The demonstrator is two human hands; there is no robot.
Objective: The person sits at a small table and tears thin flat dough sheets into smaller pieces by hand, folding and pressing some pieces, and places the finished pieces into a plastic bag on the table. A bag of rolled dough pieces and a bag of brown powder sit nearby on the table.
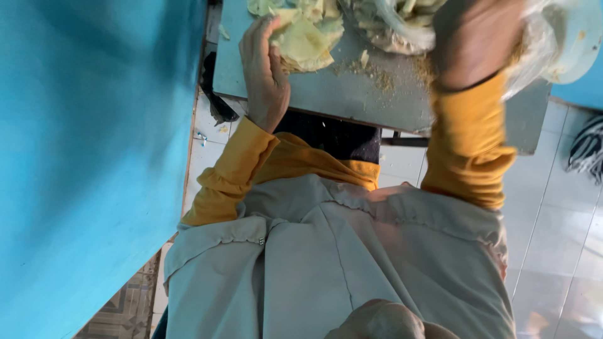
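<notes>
**Hands at the pale dough on a grey tabletop**

Grey cloth (339,263) fills the near view, with mustard-yellow sleeves (468,144) reaching away over it. On the grey tabletop (352,94), the left hand (264,69) presses its fingers (254,34) closed against a pale yellow, folded dough piece (308,37). The right hand (474,41) is blurred and sits against a clear plastic bag (402,22) of similar pieces; whether it grips cannot be told. Crumbs (380,75) lie between the hands. A blue wall (94,157) runs alongside.
</notes>
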